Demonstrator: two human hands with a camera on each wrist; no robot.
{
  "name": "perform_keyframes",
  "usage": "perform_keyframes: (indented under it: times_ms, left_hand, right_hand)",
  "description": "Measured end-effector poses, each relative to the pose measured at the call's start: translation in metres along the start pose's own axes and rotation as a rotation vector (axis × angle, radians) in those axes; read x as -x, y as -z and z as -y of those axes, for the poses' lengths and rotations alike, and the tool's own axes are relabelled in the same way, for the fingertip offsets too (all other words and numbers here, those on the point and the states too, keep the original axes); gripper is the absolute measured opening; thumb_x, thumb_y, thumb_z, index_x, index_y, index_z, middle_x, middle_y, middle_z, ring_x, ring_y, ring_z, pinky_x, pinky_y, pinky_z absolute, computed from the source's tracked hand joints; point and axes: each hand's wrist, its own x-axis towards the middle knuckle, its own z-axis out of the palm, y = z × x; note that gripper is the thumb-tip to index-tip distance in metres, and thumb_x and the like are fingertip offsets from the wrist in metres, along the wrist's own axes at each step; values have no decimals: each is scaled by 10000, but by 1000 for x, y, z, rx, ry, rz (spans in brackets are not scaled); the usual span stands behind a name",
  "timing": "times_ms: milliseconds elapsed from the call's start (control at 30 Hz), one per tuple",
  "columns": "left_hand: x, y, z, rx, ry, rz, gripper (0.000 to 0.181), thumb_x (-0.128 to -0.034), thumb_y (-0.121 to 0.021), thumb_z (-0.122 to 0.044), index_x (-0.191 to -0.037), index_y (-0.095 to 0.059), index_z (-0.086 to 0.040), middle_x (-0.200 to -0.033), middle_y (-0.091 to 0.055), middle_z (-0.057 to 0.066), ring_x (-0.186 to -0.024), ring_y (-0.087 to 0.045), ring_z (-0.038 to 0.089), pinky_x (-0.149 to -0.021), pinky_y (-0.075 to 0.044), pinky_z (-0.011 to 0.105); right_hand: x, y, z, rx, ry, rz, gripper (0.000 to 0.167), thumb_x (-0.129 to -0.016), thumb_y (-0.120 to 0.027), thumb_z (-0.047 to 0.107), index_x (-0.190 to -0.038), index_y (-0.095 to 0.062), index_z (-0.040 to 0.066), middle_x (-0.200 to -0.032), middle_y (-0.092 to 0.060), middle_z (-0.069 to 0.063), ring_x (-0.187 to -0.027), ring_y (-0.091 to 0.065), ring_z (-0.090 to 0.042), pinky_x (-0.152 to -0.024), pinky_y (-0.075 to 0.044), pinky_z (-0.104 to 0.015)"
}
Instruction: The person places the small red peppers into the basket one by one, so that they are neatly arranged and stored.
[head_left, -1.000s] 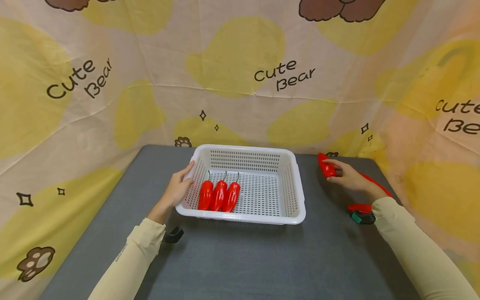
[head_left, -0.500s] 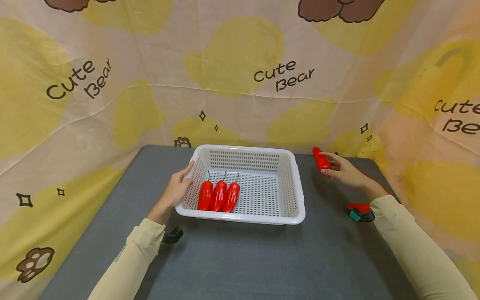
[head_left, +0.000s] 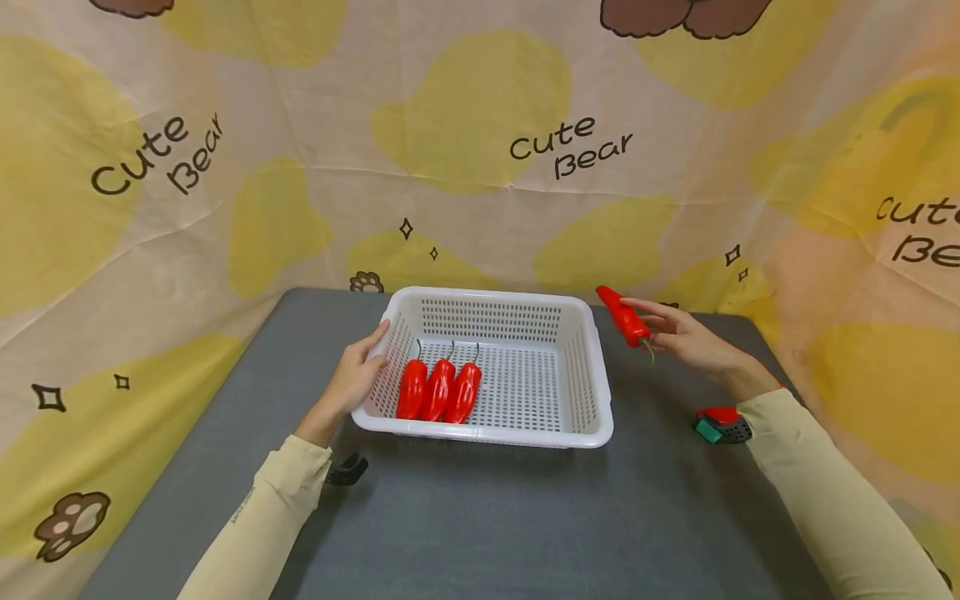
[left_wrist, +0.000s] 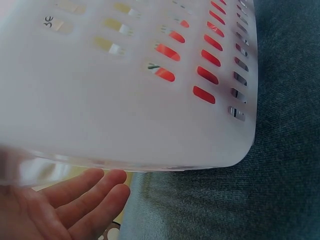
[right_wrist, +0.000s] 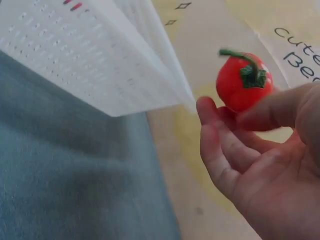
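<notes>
My right hand (head_left: 693,343) pinches a red chili pepper (head_left: 624,317) between thumb and fingers, above the table just right of the basket. Its tip points up and to the left. The right wrist view shows the green stem end of that pepper (right_wrist: 245,82). On the other side, my left hand (head_left: 356,375) holds the left rim of a white perforated plastic basket (head_left: 495,436), thumb on the rim. Outside the basket wall (left_wrist: 100,115), the left fingers (left_wrist: 95,202) are visible. Three red peppers (head_left: 438,390) lie side by side in the basket's left part, stems away from me.
Another red pepper (head_left: 720,413) lies on the grey table (head_left: 525,517), partly hidden by the right wrist and its strap (head_left: 723,429). A red sliver shows behind the right forearm. A patterned cloth (head_left: 465,125) hangs behind and at both sides.
My right hand has lifted the pepper and carried it left toward the basket, turning it so the stem hangs into view. The left hand, basket and peppers inside it stay put.
</notes>
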Motion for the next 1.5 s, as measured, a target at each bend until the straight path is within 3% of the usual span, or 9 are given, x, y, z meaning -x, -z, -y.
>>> perform_keyframes:
  times_ms: [200, 367, 500, 767, 1000, 1100, 1267, 1367, 1500]
  left_hand:
    - [-1, 2, -1, -7, -6, -1, 654, -959, -423, -26, -1593, -299, -126, -1582, -400, 230, -1148, -617, 424, -906, -586, 534]
    - [0, 2, -3, 4, -9, 2, 660, -958, -428, -30, -1595, -298, -141, -1583, -396, 236, -1153, -615, 428, -896, -590, 534]
    - [3, 3, -4, 15, -5, 7, 659, -963, -429, -41, -1598, -290, -150, -1580, -390, 252, -1139, -620, 445, -866, -599, 536]
    - [2, 2, -3, 3, 0, 0, 663, -954, -437, -35, -1594, -304, -152, -1562, -417, 259, -1147, -618, 441, -892, -590, 542]
    - [1, 2, -2, -6, -7, -8, 658, -950, -434, -25, -1588, -314, -129, -1563, -409, 263, -1127, -619, 424, -877, -601, 508]
    - [2, 1, 0, -10, -4, -12, 660, -947, -442, -23, -1587, -316, -124, -1561, -413, 260, -1121, -621, 416, -868, -602, 483]
    - [1, 1, 0, -12, -9, -14, 663, -945, -442, -17, -1587, -312, -115, -1560, -414, 257, -1142, -607, 405, -889, -590, 466]
    - [0, 1, 0, -10, -6, -14, 662, -947, -441, -20, -1588, -313, -123, -1561, -417, 256, -1129, -612, 405, -878, -595, 463]
    - [0, 1, -1, -2, 1, -9, 663, -949, -439, -19, -1590, -310, -127, -1554, -425, 264, -1109, -627, 421, -858, -606, 472]
  right_hand:
    - [-5, 1, 2, -92, 91, 99, 699, -997, -509, -7, -1617, -252, 190, -1445, -461, 69, -1235, -573, -80, -997, -516, -279]
    - [-6, -3, 13, -254, 148, 143, 730, -1000, -503, -32, -1629, -207, 192, -1485, -441, 79, -1235, -572, -114, -1018, -514, -245]
    - [-6, -9, 25, -303, 136, 85, 706, -1004, -535, 13, -1615, -253, 226, -1457, -440, 67, -1145, -587, -97, -993, -515, -213]
    - [-10, -21, 31, -421, 199, -33, 352, -1071, -414, 106, -1414, -451, 175, -1023, -608, 4, -853, -564, -130, -800, -511, -201]
    - [-14, -29, 24, -403, 229, -117, 97, -1081, -398, 161, -1142, -473, 166, -800, -437, -9, -716, -409, -130, -685, -387, -257]
    - [-13, -32, 23, -402, 227, -176, 108, -1080, -406, 179, -1086, -513, 163, -779, -423, -5, -710, -394, -137, -675, -377, -263]
    - [-11, -35, 26, -389, 178, -294, 174, -1068, -457, 234, -1127, -620, 225, -938, -662, 117, -863, -566, -78, -792, -506, -188]
    - [-12, -35, 26, -401, 180, -319, 193, -1060, -480, 222, -1196, -616, 240, -1091, -702, 139, -960, -630, -51, -860, -539, -174]
    - [-13, -34, 23, -411, 203, -332, 194, -1054, -490, 181, -1213, -599, 201, -1111, -709, 125, -944, -670, -51, -844, -563, -170]
